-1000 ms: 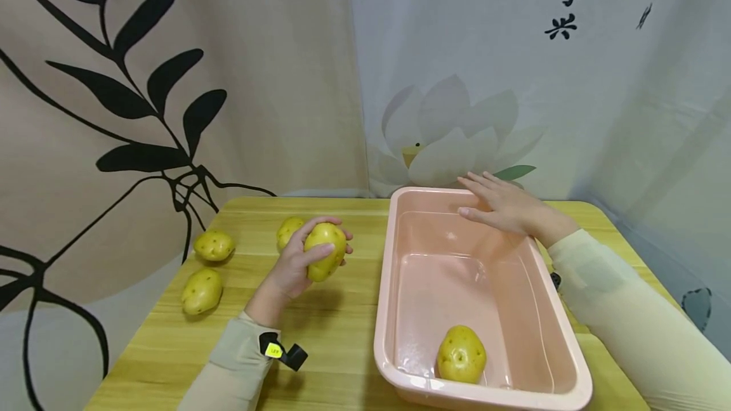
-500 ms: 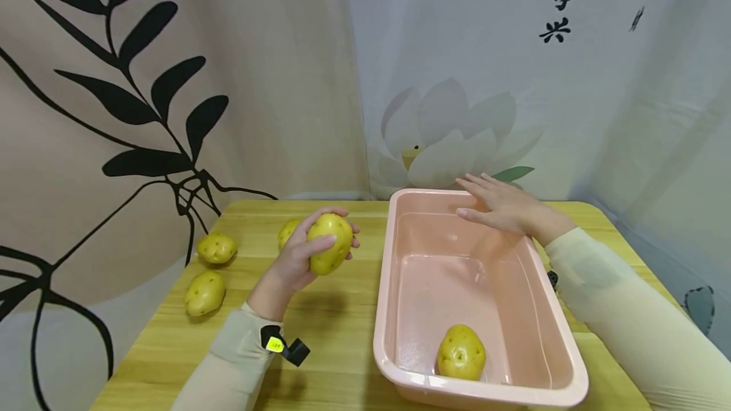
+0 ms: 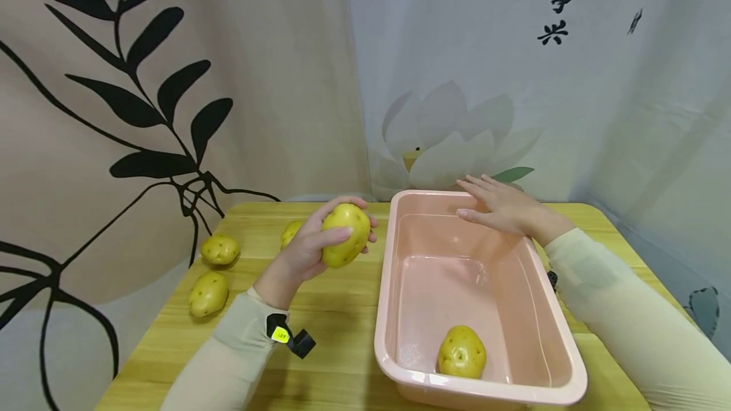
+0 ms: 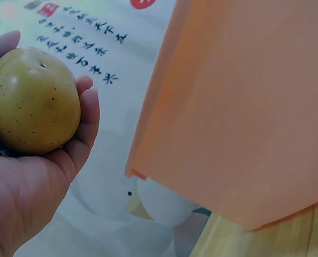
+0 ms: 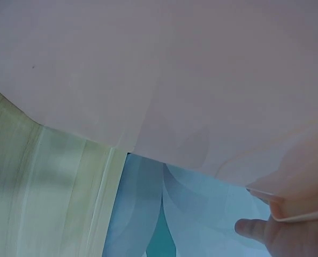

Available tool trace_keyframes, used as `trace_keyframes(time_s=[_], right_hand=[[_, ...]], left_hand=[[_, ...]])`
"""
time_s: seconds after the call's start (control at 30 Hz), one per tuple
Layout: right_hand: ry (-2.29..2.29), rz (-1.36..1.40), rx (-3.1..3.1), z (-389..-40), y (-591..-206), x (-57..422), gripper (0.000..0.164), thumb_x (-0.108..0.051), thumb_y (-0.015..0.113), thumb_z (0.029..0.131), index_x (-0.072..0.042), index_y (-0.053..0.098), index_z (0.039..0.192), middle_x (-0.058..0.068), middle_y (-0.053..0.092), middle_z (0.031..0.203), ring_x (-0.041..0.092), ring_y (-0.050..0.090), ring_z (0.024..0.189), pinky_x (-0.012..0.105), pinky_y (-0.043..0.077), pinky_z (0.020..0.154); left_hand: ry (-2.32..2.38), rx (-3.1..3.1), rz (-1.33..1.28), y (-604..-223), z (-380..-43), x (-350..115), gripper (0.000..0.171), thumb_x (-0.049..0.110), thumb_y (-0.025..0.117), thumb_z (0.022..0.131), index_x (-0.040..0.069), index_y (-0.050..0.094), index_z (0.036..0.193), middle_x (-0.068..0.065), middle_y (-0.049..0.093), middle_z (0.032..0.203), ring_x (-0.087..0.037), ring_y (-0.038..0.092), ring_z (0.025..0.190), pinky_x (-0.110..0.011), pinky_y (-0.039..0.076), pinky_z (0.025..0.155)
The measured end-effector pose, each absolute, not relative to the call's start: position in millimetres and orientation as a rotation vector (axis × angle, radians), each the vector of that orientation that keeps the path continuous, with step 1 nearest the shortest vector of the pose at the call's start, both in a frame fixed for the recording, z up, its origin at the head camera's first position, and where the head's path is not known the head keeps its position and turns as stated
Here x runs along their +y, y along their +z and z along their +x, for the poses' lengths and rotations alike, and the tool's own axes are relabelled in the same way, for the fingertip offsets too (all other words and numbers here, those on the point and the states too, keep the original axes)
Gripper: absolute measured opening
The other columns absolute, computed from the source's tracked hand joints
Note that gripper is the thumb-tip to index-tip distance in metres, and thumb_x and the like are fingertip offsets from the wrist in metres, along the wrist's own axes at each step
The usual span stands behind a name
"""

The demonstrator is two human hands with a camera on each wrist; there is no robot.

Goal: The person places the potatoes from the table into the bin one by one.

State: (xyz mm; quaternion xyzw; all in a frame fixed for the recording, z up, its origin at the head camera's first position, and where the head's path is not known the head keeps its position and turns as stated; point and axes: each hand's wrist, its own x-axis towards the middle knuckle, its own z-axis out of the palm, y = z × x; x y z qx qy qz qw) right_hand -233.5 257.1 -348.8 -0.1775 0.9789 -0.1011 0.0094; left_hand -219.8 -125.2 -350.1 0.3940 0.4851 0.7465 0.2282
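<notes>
Cloth backdrop [image 3: 285, 81] behind the tub, wood table [image 3: 337, 354] under it. Pink tub [image 3: 436, 297] is the landmark: open side up, long axis running away from the person. Right hand [image 3: 505, 205] at the tub's far right corner, fingers straight out over the rim, nothing grasped; can't tell how hard it presses. Left hand [image 3: 305, 247] off the tub's left side, raised above the table, fingers and thumb curled round one potato. Main relation: held potato [image 3: 349, 246] sits just outside the tub's left rim, beside its far half, gap showing between, not over the opening. Its long axis looks closer to the tub's length than across it, top leaning a bit toward the tub. Left hand is the near one; right hand is across the opening from it. Tub potato [image 3: 461, 352] rests inside at the tub's near end. Others well left of the tub: nearer table potato [image 3: 208, 293], farther table potato [image 3: 220, 250], plus a half-hidden potato [image 3: 290, 233] behind the left hand, closest of these to the tub.
</notes>
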Motion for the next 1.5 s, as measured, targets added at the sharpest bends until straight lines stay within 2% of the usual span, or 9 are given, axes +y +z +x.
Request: trace_keyframes(time_s=[0.43,0.67,0.9,1.07,1.2,1.27,1.37,1.5], right_hand=[[-0.315,-0.574,3.046,-233,-349,259,0.080,-0.066,0.041,0.093,-0.019,0.022,0.154,0.012,0.017,0.159,0.041,0.010,0.144,0.064,0.016,0.109],[-0.318,-0.553,3.032,-234,-351,260,0.081,-0.068,0.039,0.092,-0.019,0.021,0.155,0.012,0.015,0.159,0.041,0.008,0.144,0.065,0.014,0.109],[-0.349,-0.535,3.053,-233,-354,259,0.081,-0.068,0.041,0.091,-0.018,0.024,0.154,0.013,0.019,0.158,0.042,0.011,0.143,0.066,0.017,0.107],[-0.349,-0.509,3.049,-233,-357,260,0.082,-0.069,0.040,0.091,-0.019,0.025,0.154,0.013,0.019,0.158,0.043,0.012,0.143,0.068,0.016,0.106],[-0.346,-0.512,3.053,-234,-358,260,0.082,-0.070,0.040,0.090,-0.021,0.024,0.154,0.012,0.019,0.158,0.041,0.011,0.143,0.067,0.016,0.107],[-0.345,-0.528,3.058,-234,-358,260,0.082,-0.070,0.040,0.090,-0.021,0.024,0.154,0.012,0.019,0.158,0.041,0.012,0.143,0.067,0.017,0.107],[-0.335,-0.554,3.064,-235,-357,261,0.081,-0.069,0.040,0.091,-0.020,0.024,0.154,0.012,0.020,0.158,0.042,0.011,0.143,0.067,0.017,0.107],[-0.302,-0.590,3.060,-234,-353,260,0.080,-0.066,0.040,0.092,-0.019,0.022,0.154,0.013,0.018,0.158,0.043,0.011,0.143,0.067,0.016,0.107]], left_hand=[[1.945,1.269,1.072,-335,-216,-99,0.038,0.005,0.046,0.088,0.010,0.050,0.125,-0.021,0.052,0.117,-0.032,0.057,0.099,-0.041,0.053,0.083],[1.877,1.301,1.046,-329,-215,-83,0.040,0.010,0.055,0.090,0.007,0.048,0.129,-0.024,0.054,0.117,-0.032,0.060,0.098,-0.042,0.054,0.083],[1.793,1.346,1.059,-319,-213,-63,0.041,0.013,0.062,0.089,0.010,0.051,0.128,-0.018,0.057,0.112,-0.029,0.062,0.094,-0.040,0.055,0.078],[1.734,1.370,1.055,-313,-209,-48,0.043,0.008,0.059,0.088,0.006,0.050,0.129,-0.018,0.060,0.111,-0.028,0.063,0.092,-0.035,0.054,0.073],[1.681,1.365,1.088,-309,-207,-35,0.043,0.006,0.058,0.088,0.001,0.048,0.130,-0.023,0.058,0.112,-0.031,0.064,0.093,-0.037,0.054,0.074],[1.657,1.374,1.115,-308,-206,-30,0.042,0.004,0.058,0.087,0.000,0.049,0.128,-0.022,0.058,0.115,-0.032,0.064,0.092,-0.038,0.055,0.075],[1.607,1.403,1.140,-307,-205,-24,0.043,0.004,0.058,0.088,-0.003,0.049,0.129,-0.017,0.060,0.112,-0.028,0.063,0.091,-0.038,0.055,0.077],[1.513,1.460,1.136,-306,-203,-21,0.046,0.008,0.059,0.089,-0.001,0.047,0.133,-0.010,0.060,0.109,-0.019,0.062,0.091,-0.035,0.054,0.080]])
